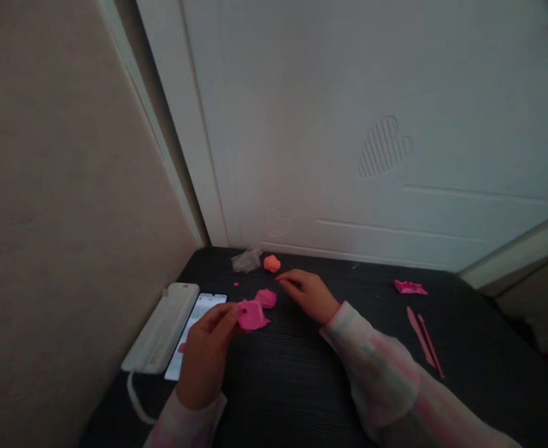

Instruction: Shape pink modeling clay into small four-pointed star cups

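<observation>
Pinching 1 flattened piece of pink modeling clay [253, 316] in the left hand [208, 348], lower center of the frame. Holding the right hand [309, 297] nearby, loosely curled, with no telling whether empty. Possibly risking a tear if tugged by its thin edge.

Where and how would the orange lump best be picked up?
Probably by pinching the rounded sides of the orange lump between thumb and fingers, coming from the near right: it is compact with no handle, the crumpled clear plastic lies close on its left, and the right hand is already near that open side.
</observation>
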A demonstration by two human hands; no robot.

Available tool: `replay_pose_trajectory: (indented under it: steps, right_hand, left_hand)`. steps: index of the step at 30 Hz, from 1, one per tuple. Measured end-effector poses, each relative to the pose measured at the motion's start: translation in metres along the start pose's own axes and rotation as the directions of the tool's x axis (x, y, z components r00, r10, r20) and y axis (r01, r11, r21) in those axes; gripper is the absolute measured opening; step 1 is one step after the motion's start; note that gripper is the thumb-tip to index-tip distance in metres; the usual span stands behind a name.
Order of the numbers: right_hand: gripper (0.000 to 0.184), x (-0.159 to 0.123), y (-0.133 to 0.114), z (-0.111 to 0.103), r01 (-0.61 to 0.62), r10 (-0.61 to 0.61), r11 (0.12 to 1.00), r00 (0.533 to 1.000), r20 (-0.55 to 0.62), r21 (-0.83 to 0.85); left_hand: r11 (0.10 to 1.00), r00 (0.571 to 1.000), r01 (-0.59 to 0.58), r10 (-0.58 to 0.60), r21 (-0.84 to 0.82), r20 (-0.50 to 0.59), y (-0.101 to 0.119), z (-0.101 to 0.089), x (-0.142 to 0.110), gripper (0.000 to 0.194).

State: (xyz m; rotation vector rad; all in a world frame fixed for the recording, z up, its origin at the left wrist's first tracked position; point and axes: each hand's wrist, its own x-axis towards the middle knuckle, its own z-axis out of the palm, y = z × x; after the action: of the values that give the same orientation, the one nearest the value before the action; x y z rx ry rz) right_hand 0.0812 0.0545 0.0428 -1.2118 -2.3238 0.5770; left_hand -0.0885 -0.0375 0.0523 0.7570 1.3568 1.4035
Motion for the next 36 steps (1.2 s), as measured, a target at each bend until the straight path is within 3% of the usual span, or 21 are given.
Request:
replay_pose_trajectory:
  steps: [3,6,9,11,12,15,19,25,28,32,36]
  right_hand:
    - [0.027,-0.043,0.014,-0.009,-0.157,0.207,0.906,0.975,-0.087,0.394]
    - [0.028,-0.084,0.03,-0.01,-0.161,0.276,0.788,0.955,-0.107,0.594]
    - [0.042,-0.108,0.043,-0.007,-0.108,0.249,0.779,0.957,-0.146,0.617]
    - [0.053,-0.113,0.049,-0.006,-0.091,0.233,0.841,0.95,-0.206,0.533]
    - [0.05,-0.114,0.05,-0.006,-0.093,0.227,0.875,0.945,-0.234,0.476]
    - [0.029,-0.114,0.053,-0.007,-0.107,0.218,0.922,0.937,-0.274,0.371]
    - [0.019,-0.114,0.055,-0.007,-0.17,0.305,0.891,0.911,-0.277,0.422]
    - [0.018,-0.112,0.054,-0.007,-0.28,0.514,0.699,0.837,-0.189,0.658]
    - [0.02,-0.111,0.05,-0.011,-0.31,0.554,0.592,0.827,-0.097,0.744]
    - [0.018,-0.112,0.049,-0.012,-0.331,0.543,0.566,0.838,-0.04,0.755]
    - [0.017,-0.112,0.052,-0.009,-0.281,0.509,0.615,0.855,-0.099,0.736]
  left_hand:
    - [0.992,0.964,0.058,-0.086,0.113,0.253,-0.008,0.038,0.0,0.019]
    - [0.984,0.908,0.093,-0.146,0.151,0.392,-0.017,0.075,0.0,0.018]
    - [0.979,0.887,0.187,-0.202,0.076,0.416,-0.03,0.103,0.005,0.021]
    - [0.974,0.871,0.215,-0.223,0.067,0.438,-0.04,0.115,0.009,0.023]
    - [0.974,0.863,0.212,-0.225,0.079,0.452,-0.045,0.12,0.011,0.022]
    - [0.98,0.863,0.131,-0.186,0.148,0.469,-0.055,0.126,0.014,0.015]
    - [0.965,0.878,-0.031,-0.099,0.261,0.468,-0.061,0.125,0.013,0.013]
    - [0.976,0.806,0.07,-0.176,0.205,0.565,-0.068,0.12,0.011,0.033]
    - [0.966,0.799,0.03,-0.176,0.255,0.575,-0.068,0.119,0.011,0.024]
    - [0.932,0.803,-0.065,-0.163,0.356,0.574,-0.064,0.117,0.011,0.018]
    - [0.946,0.84,-0.042,-0.141,0.323,0.524,-0.064,0.118,0.01,0.019]
